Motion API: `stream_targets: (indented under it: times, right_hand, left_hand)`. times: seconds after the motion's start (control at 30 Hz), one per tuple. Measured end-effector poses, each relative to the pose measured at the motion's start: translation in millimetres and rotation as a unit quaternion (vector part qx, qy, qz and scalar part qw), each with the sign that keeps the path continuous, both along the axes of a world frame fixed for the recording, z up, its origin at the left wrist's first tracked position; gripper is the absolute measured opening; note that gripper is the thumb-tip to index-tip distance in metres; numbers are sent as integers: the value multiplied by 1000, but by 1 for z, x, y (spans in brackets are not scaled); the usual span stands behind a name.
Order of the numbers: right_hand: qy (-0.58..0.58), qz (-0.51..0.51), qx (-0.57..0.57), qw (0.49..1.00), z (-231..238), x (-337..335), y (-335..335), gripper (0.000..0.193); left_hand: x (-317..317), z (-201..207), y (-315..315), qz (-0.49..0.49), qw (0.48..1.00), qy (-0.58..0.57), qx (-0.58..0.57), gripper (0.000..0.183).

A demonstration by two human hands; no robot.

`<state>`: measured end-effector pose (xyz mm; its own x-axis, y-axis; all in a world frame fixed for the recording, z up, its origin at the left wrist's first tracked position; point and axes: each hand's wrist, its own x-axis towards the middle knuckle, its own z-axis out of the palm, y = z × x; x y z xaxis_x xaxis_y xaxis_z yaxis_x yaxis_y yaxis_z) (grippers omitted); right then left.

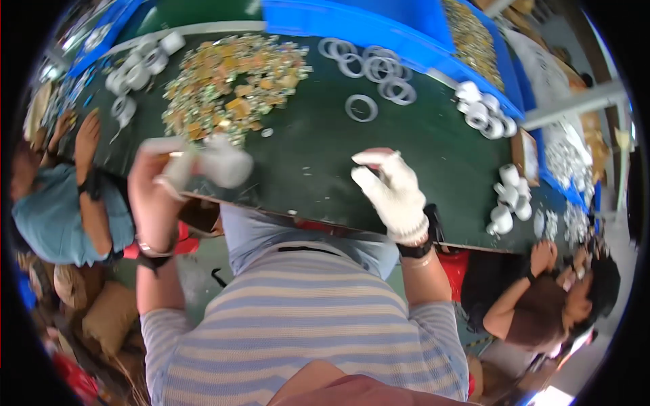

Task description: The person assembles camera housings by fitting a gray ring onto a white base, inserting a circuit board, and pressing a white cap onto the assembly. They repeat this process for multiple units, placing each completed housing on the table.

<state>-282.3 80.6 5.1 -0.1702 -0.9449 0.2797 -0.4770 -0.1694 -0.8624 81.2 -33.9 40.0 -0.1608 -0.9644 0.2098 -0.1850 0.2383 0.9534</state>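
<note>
My left hand (159, 186), in partial white covering and blurred by motion, is near the table's front edge. Its fingers close on a white rounded cup-like part (230, 164), also smeared. Just beyond lies a wide pile of small yellow-and-silver pieces (237, 81), with one small white bit (267, 132) at its near side. My right hand (394, 189), in a white knitted glove, hovers over the green tabletop (305, 155). Its thumb and fingers are curved and apart, with nothing visible between them.
Several translucent rings (361, 108) lie at the far middle. White cylindrical parts (135, 74) are grouped far left, more white parts (477, 115) at right. Blue bins (352, 19) line the back. Co-workers sit on both sides, a blue-green shirt (64, 216) at left and a dark top (528, 304) at right.
</note>
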Motion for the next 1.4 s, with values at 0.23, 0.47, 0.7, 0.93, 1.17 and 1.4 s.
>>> stream_targets:
  times: [0.23,0.47,0.7,0.93,1.17,1.4]
  right_hand:
    - [143,-256,-53,954,-15,-130,-60,22]
    - [574,-413,123,697,-40,-281,-58,63]
    - [393,-256,66,881,-27,-176,-38,77]
    - [294,63,-38,953,11,-28,-2,73]
    - [-264,160,155,938,5,-23,-53,53]
    - [276,-179,-130,935,-59,-10,-100,17]
  left_hand:
    - [102,-38,-136,160,957,-213,-115,38]
    - [-28,-21,-44,20,984,-176,-10,73]
    - [-94,-32,21,-202,974,-105,-6,56]
    - [-136,-28,35,-301,932,-147,-137,86]
    - [-117,-48,32,-364,793,239,426,71]
    - [-155,-56,53,-318,776,295,458,78]
